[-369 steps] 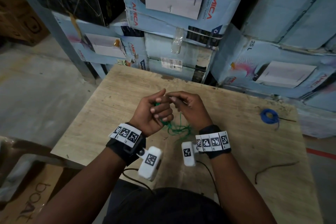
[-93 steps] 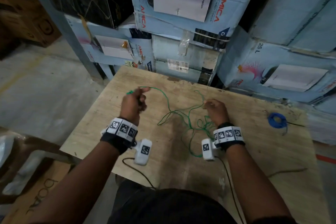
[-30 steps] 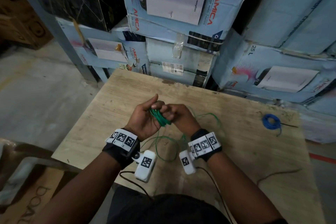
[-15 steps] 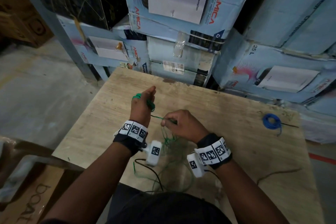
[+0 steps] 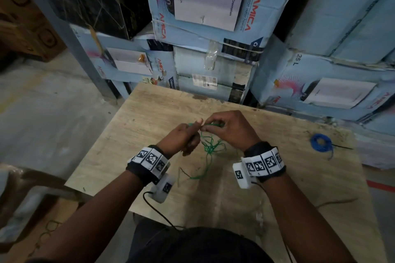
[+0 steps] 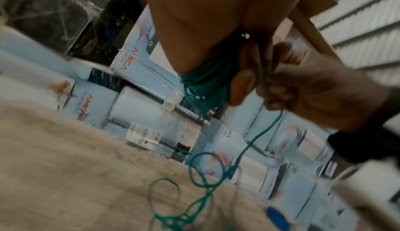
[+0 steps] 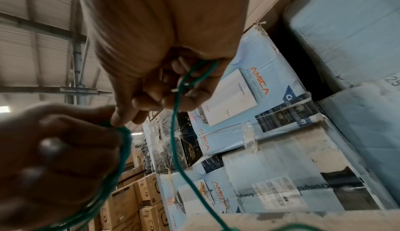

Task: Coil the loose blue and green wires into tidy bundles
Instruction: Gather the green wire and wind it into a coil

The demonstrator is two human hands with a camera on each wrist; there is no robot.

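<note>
Over the middle of the wooden table (image 5: 277, 188), my left hand (image 5: 186, 136) grips a bunch of green wire (image 6: 205, 87) loops wound round its fingers. My right hand (image 5: 228, 128) meets it fingertip to fingertip and pinches a strand of the same green wire (image 7: 184, 82). The loose rest of the green wire (image 5: 210, 149) hangs between the hands and lies in tangled loops on the table. A coiled blue wire (image 5: 320, 142) rests near the table's far right edge, apart from both hands.
Stacked pale blue cartons (image 5: 203, 17) rise right behind the table's far edge. A thin dark wire (image 5: 335, 201) lies near the right edge. The concrete floor (image 5: 42, 124) drops away on the left. A brown carton (image 5: 23, 28) stands far left.
Half a second ago my left hand was farther out and left, with the strand taut between the hands. Now the hands are back together and the loose tangle looks smaller.
</note>
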